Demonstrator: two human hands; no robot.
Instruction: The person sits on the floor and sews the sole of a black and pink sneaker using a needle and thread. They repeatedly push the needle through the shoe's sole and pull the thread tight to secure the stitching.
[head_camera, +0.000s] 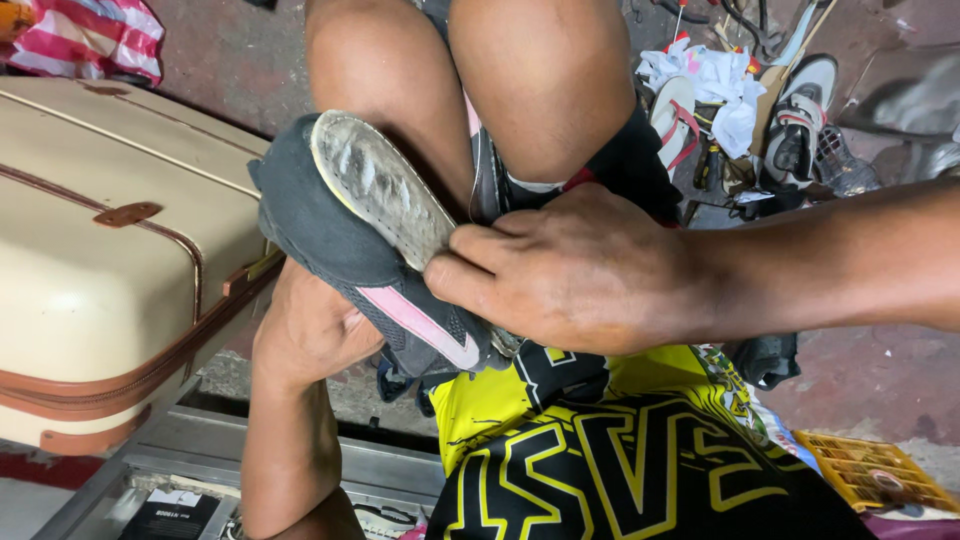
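concrete floor (880, 370), cluttered. dark shoe (350, 240) with pink stripe held sole-up between the knees. left hand (310, 330) cups it from below, grip closed on the shoe. right hand (570, 270) grips its worn sole (385, 190) at the heel end. cream suitcase (90, 250) to the left; sandal (672, 118) and sneaker (800, 125) beyond.

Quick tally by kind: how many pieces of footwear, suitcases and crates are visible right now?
Footwear: 3 - black-and-pink shoe held by left hand and right hand, white sneaker, flip-flop
Suitcases: 1 - cream suitcase
Crates: 1 - yellow crate
Total: 5
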